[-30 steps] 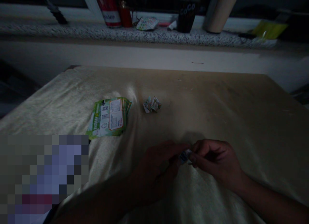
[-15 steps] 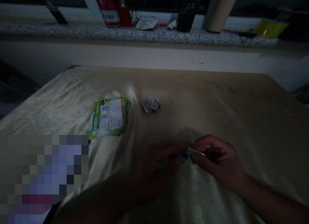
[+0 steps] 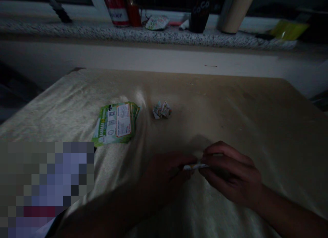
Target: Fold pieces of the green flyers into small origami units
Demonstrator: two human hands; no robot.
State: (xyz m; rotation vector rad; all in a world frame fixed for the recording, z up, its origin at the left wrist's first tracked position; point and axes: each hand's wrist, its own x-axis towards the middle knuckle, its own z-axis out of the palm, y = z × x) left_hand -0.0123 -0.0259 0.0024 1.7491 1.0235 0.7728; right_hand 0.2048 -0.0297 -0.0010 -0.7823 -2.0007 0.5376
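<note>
A small folded piece of printed paper (image 3: 194,166) is pinched between my two hands above the near part of the table. My left hand (image 3: 167,171), in deep shadow, grips its left end with thumb and fingers. On the other end, the fingertips of my right hand (image 3: 232,169) are closed. Most of the paper is hidden by the fingers. Beyond my hands lies a crumpled-looking, folded paper piece (image 3: 162,110) with a coloured print. To its left is a small stack of green printed packets or cards (image 3: 112,123).
A satin-like cloth covers the table (image 3: 217,105). Behind it, a speckled stone sill (image 3: 102,33) holds a red bottle (image 3: 116,9), a dark cup (image 3: 199,12), a tan cylinder (image 3: 237,12) and a yellow packet (image 3: 289,29). A pixelated patch covers the lower left.
The paper has turned flatter between my hands, now showing as a thin strip. My right fingers have shifted slightly left over its end. The things on the table have not moved.
</note>
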